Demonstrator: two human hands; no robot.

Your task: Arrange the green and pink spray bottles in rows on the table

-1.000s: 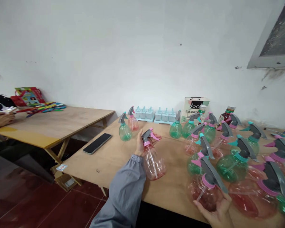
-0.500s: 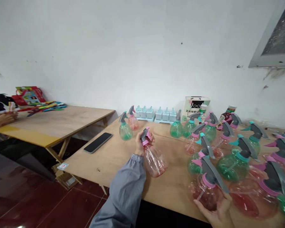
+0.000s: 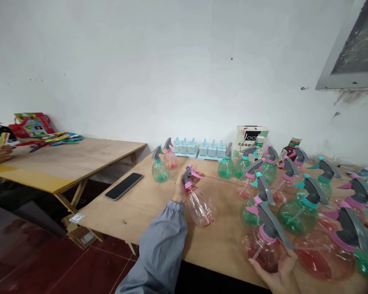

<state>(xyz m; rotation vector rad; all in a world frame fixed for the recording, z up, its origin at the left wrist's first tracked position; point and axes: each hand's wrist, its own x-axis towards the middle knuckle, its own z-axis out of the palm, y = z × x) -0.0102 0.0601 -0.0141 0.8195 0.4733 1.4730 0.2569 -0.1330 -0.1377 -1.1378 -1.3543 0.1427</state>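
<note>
I am facing a pale wall, which is showing small dark spots and scuffs. At upper right, a grey frame is surrounding a dark, mottled pane; brownish staining is marking the wall just below. A wooden tabletop is extending before me. A second tabletop, partly yellow, is standing left on slanting wooden legs. Dark red tiles are covering the floor. Soft light is falling on the wall.

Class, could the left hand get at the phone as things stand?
Probably not straight away: the left hand is holding a pink spray bottle. Otherwise the way looks free, with only tabletop between that hand and the phone.
</note>
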